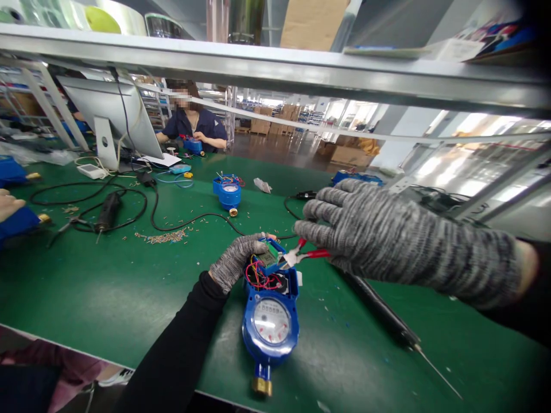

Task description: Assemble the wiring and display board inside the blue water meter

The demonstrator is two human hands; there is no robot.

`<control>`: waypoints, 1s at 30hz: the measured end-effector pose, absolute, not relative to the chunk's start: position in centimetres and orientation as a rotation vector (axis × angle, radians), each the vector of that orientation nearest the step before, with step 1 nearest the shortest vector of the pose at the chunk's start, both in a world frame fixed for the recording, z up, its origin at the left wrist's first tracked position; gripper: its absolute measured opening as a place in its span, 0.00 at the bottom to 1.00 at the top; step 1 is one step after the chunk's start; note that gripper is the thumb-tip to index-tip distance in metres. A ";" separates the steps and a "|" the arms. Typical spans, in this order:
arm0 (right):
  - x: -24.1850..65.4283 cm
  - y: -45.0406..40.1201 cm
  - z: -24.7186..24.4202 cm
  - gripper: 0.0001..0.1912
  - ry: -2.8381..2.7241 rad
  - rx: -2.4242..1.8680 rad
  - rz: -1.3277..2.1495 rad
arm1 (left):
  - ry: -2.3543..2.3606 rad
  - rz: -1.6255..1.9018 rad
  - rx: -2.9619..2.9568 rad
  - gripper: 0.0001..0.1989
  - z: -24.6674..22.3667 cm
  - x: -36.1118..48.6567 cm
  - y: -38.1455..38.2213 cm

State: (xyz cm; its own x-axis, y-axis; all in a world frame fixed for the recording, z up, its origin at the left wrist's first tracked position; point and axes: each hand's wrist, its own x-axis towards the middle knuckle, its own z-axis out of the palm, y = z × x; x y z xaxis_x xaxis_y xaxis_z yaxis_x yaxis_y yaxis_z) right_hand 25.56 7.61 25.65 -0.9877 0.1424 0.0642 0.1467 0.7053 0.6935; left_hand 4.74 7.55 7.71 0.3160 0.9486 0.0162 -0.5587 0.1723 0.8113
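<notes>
In front of me a blue water meter (270,358) lies on the table, its dial facing up and its brass end toward me. Red and yellow wires (257,280) run from its open compartment to a blue cover with a green circuit board (271,256) inside. My left hand (235,263), in a grey glove, has its fingers closed on that cover. Red-handled cutting pliers (291,258) are in my gloved right hand (365,232), their jaws at the cover's right edge. The right palm and thumb are mostly hidden.
A black electric screwdriver (383,312) with a long bit lies at the right. Another blue meter (229,197) stands farther back. Small screws (166,237) lie scattered left, near cables and a soldering tool (108,212). A metal shelf (258,63) crosses overhead; a co-worker (193,123) sits opposite.
</notes>
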 end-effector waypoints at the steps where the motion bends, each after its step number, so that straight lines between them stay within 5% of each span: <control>1: 25.1 7.6 25.6 0.12 -2.900 -0.236 -1.187 | 0.572 1.158 0.830 0.22 7.6 4.7 7.6; 30: 23.5 7.7 24.8 0.08 -2.926 -0.206 -1.208 | 0.539 1.181 0.873 0.17 8.1 4.8 7.6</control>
State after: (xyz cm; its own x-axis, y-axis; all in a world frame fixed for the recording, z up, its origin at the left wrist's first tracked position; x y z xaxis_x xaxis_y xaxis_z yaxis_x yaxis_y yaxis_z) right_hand 23.51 7.72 24.79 -0.9911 0.1316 0.0208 0.1079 0.7015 0.7044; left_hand 4.79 7.60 8.09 0.3155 0.9460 0.0743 -0.5637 0.1239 0.8166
